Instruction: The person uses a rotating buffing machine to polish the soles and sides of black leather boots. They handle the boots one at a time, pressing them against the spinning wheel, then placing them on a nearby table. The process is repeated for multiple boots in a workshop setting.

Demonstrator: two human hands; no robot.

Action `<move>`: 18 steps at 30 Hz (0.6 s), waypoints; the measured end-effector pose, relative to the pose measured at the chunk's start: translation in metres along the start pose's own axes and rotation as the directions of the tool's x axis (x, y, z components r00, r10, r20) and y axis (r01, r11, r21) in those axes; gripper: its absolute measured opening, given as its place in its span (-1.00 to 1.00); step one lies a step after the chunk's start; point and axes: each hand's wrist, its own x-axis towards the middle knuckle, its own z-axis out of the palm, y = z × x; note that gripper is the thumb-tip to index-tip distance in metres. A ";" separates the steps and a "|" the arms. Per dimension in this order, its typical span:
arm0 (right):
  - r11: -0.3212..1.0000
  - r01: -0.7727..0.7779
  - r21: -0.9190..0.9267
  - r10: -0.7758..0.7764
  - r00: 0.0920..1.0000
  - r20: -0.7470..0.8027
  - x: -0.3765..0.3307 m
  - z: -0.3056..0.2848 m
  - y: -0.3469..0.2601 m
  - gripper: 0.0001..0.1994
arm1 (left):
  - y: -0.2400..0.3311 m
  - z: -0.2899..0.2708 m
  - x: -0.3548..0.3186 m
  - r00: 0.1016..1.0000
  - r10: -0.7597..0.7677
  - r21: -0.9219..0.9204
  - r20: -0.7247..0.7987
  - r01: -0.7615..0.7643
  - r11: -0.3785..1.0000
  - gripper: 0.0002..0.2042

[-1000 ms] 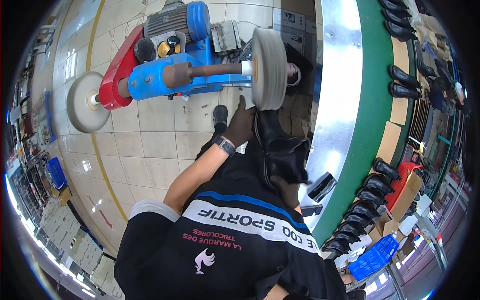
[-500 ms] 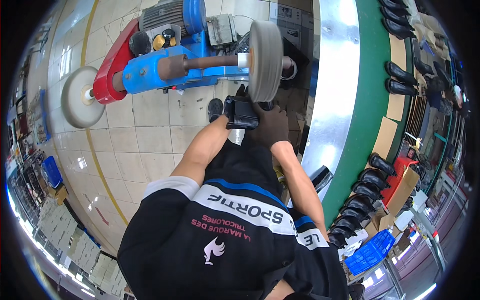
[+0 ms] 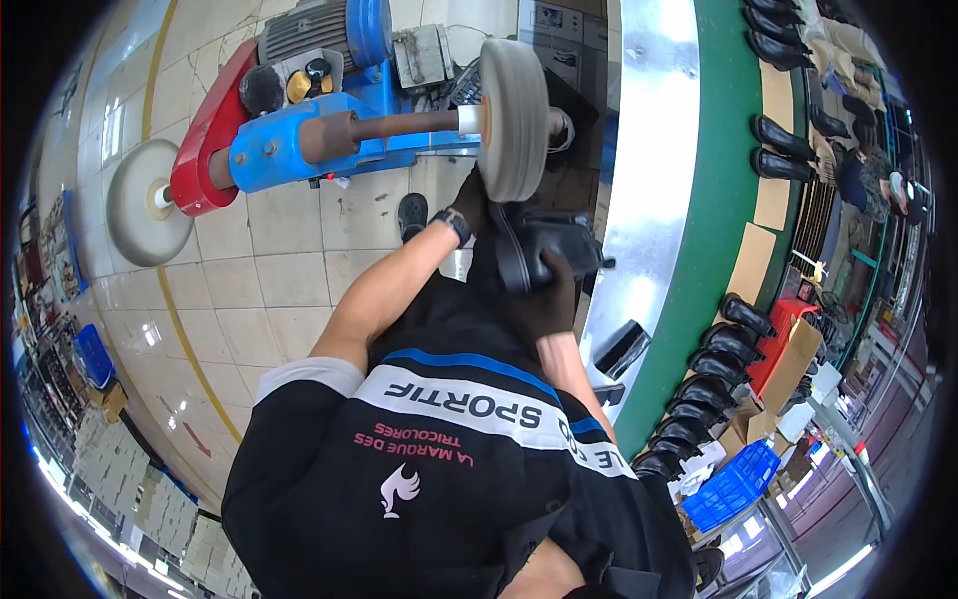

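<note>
A black leather boot [image 3: 559, 236] lies turned on its side just under the buffing wheel [image 3: 515, 120], its upper edge at or very near the wheel's lower rim; contact cannot be made out. My right hand [image 3: 555, 299], in a dark glove, grips the boot from below, with fingers bent over its side. At the boot's left end is my left hand [image 3: 471, 200], also gloved, holding it close beside the wheel; its fingers are partly hidden. A dark watch [image 3: 454, 226] sits on my left wrist.
The wheel's shaft [image 3: 404, 126] runs left through a blue housing [image 3: 284, 150] to a red guard [image 3: 205, 150] and a second pale wheel [image 3: 150, 202]. At my right, a metal-topped bench [image 3: 649, 200] bears a black boot [image 3: 621, 347]. Several black shoes [image 3: 714, 389] line the green surface [image 3: 714, 210].
The boot has turned and shifted right under the wheel, showing more of its side. My right hand has moved down beneath it. The whole view has slid slightly left.
</note>
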 end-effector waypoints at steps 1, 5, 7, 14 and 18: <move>0.999 -0.034 0.026 0.034 0.999 0.013 0.014 0.006 -0.001 -0.63 | 0.006 -0.006 0.007 0.999 0.032 0.134 0.024 -0.035 0.990 -0.39; 0.995 -0.016 -0.097 0.023 0.997 0.080 0.032 0.004 -0.004 -0.66 | 0.022 -0.019 0.015 0.974 -0.228 -0.301 -0.011 0.214 0.929 -0.36; 0.995 -0.023 -0.097 0.024 1.000 0.006 0.019 -0.002 -0.005 -0.69 | 0.015 -0.024 0.006 0.962 -0.262 -0.337 0.073 0.271 0.902 -0.35; 0.342 0.212 -0.916 -0.298 0.948 0.109 -0.055 -0.132 -0.001 -0.38 | 0.014 0.054 -0.060 0.945 -0.146 -0.430 0.291 0.266 0.863 -0.33; -0.189 0.354 -0.916 -0.281 0.874 0.396 -0.068 -0.110 -0.012 -0.31 | 0.021 0.047 -0.070 0.951 -0.202 -0.354 0.233 0.276 0.893 -0.27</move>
